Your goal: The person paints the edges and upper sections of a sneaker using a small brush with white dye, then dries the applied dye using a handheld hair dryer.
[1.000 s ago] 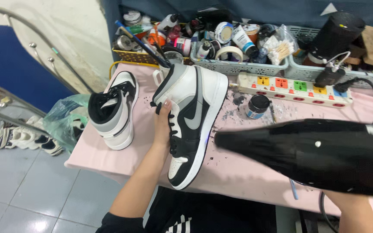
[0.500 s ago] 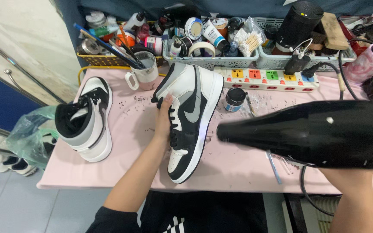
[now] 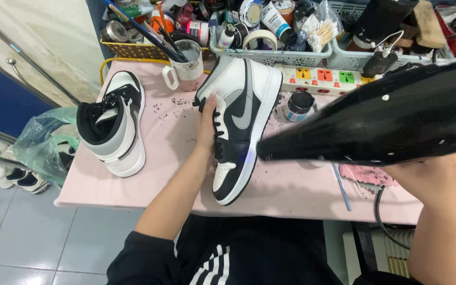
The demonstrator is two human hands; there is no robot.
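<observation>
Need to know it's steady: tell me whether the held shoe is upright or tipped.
Tipped: the shoe lies on its side, sole edge facing right, steadied by the left hand.

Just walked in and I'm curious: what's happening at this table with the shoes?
A person is holding a black, white and grey sneaker on its side on the pink table with the left hand. The right hand grips a black hair dryer, its nozzle pointed at the sneaker's sole edge. The matching sneaker stands to the left.
</observation>
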